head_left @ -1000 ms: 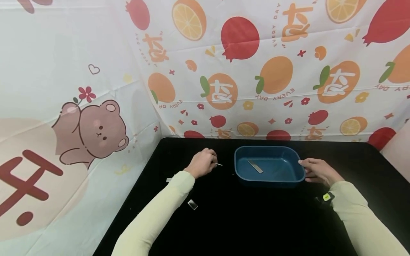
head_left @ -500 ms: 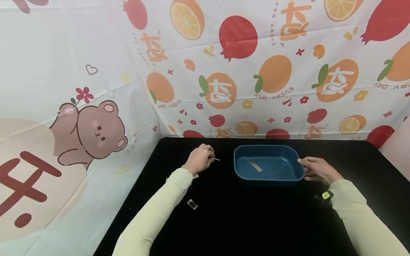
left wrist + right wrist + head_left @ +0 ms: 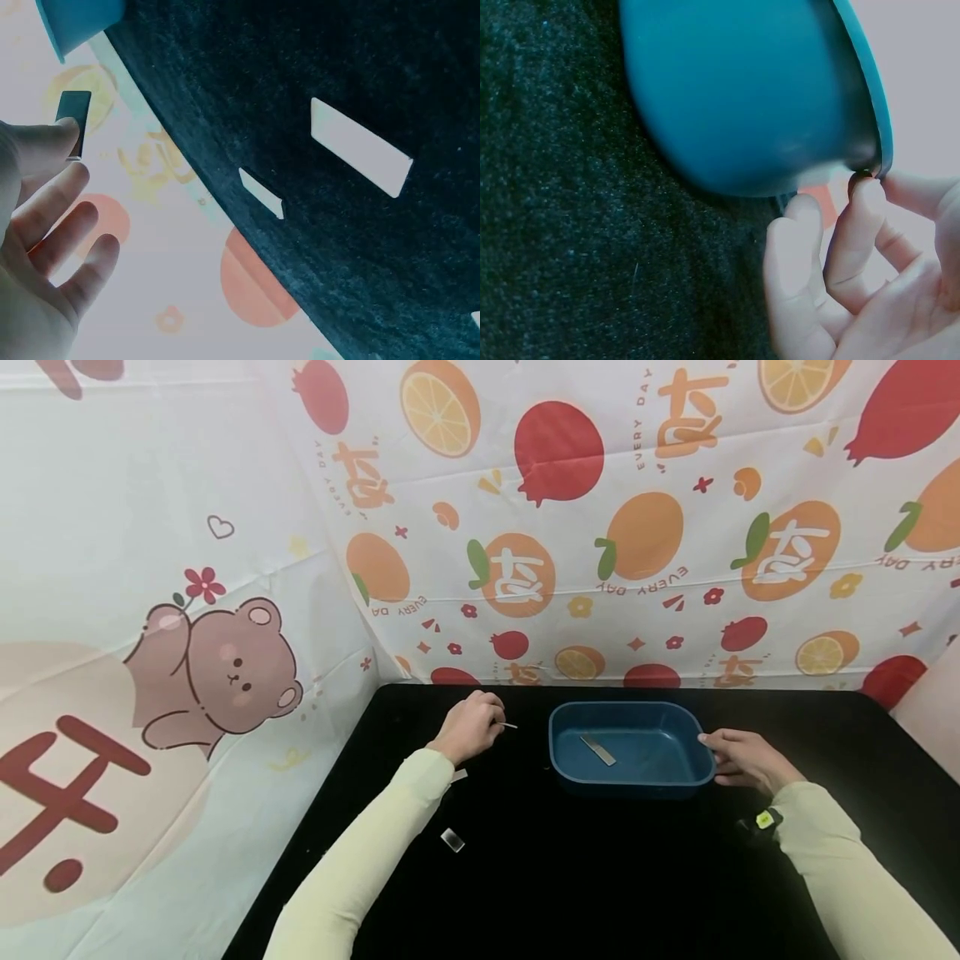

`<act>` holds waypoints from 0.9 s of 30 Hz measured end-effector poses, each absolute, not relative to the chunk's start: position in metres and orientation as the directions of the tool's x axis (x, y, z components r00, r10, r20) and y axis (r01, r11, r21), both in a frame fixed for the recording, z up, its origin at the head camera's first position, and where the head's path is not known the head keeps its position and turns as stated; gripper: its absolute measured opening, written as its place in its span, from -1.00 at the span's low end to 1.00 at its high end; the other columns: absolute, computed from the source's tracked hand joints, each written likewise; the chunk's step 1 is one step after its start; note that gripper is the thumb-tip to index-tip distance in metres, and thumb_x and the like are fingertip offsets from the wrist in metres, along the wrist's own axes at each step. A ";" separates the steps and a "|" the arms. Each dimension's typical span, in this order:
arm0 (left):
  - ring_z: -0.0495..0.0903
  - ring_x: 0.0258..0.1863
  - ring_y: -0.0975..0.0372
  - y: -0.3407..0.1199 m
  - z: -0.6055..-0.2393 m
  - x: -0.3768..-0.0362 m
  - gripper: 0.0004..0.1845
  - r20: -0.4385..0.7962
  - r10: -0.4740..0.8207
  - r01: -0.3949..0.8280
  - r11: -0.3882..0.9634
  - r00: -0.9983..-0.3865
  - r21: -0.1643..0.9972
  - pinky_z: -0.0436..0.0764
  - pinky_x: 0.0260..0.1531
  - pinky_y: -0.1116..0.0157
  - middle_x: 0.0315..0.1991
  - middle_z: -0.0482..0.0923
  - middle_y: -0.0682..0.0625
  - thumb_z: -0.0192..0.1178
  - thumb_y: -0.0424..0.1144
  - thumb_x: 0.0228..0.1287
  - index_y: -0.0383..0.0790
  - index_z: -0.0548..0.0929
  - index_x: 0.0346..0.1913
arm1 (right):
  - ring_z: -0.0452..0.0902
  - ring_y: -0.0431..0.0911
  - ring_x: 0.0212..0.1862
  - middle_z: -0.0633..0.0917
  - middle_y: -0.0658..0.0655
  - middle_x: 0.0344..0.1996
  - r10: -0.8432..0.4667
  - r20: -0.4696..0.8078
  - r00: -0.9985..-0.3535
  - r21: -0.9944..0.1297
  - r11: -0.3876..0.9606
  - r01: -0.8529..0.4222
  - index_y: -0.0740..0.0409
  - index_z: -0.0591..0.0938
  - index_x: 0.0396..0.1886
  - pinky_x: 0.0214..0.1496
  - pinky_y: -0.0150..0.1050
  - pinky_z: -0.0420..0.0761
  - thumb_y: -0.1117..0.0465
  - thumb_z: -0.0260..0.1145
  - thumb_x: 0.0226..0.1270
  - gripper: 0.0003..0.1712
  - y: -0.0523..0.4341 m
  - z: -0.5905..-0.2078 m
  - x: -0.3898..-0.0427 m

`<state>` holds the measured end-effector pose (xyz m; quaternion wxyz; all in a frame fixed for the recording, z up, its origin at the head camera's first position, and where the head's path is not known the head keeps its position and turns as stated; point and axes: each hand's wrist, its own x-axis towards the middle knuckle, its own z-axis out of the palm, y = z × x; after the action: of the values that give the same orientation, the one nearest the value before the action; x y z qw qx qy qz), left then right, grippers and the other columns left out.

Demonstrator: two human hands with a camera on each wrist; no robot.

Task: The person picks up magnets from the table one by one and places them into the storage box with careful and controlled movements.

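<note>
My left hand [image 3: 470, 727] pinches a thin flat rectangular strip [image 3: 73, 112] between thumb and index finger. It looks dark in the left wrist view, and only its pale edge shows in the head view. The other fingers are loosely bent. To the right stands a shallow blue plastic basin [image 3: 637, 781], with a grey strip [image 3: 597, 749] lying inside. At the basin's right end, my right hand [image 3: 750, 760] pinches the rim between thumb and fingers. In the right wrist view, the fingers [image 3: 866, 202] lie under the rim, against the outer wall.
A shiny rectangular piece [image 3: 453, 840] lies on the black table [image 3: 600, 877], nearer than the left hand. Another pale piece [image 3: 459, 775] is partly hidden by the left sleeve. Patterned cloth [image 3: 570, 568] hangs behind the table and along its left side.
The left hand has moved slightly away toward the back of the table, still pinching the strip. A pale piece beside its wrist has come into view. Right hand and basin stay put.
</note>
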<state>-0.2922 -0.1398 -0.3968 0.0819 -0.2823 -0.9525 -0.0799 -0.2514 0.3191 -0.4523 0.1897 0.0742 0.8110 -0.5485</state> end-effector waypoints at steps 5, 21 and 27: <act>0.57 0.09 0.09 -0.140 -0.390 -0.294 -0.91 0.218 0.526 0.555 0.826 -0.822 0.101 0.63 0.06 0.18 0.07 0.64 -0.03 0.29 -0.26 0.31 -0.13 0.79 -0.28 | 0.63 -0.19 -0.34 0.53 -0.04 -0.44 -0.090 -0.382 -0.920 -0.865 0.386 0.322 0.07 0.58 -0.10 -0.18 -0.26 0.74 -0.25 0.13 0.44 -0.52 0.318 -0.451 -0.253; 0.59 0.03 0.10 -0.116 -0.370 -0.292 -0.91 0.330 0.538 0.603 0.787 -0.775 0.133 0.61 0.09 0.18 -0.02 0.67 -0.03 0.30 -0.28 0.30 -0.17 0.79 -0.25 | 0.64 -0.18 -0.33 0.53 -0.03 -0.44 -0.101 -0.379 -0.920 -0.868 0.385 0.315 0.09 0.58 -0.14 -0.19 -0.26 0.74 -0.24 0.14 0.44 -0.52 0.319 -0.453 -0.244; 0.58 -0.05 0.13 -0.111 -0.363 -0.293 -0.90 0.360 0.548 0.620 0.775 -0.756 0.123 0.63 -0.01 0.19 -0.08 0.66 -0.01 0.29 -0.27 0.31 -0.18 0.79 -0.22 | 0.65 -0.18 -0.32 0.54 -0.04 -0.44 -0.098 -0.379 -0.920 -0.869 0.379 0.318 0.09 0.57 -0.12 -0.17 -0.26 0.74 -0.25 0.14 0.44 -0.51 0.319 -0.453 -0.245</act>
<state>-0.2930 -0.1107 -0.3635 0.1535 -0.3141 -0.9294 -0.1182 -0.2452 0.3190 -0.4530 0.1879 0.0679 0.8090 -0.5529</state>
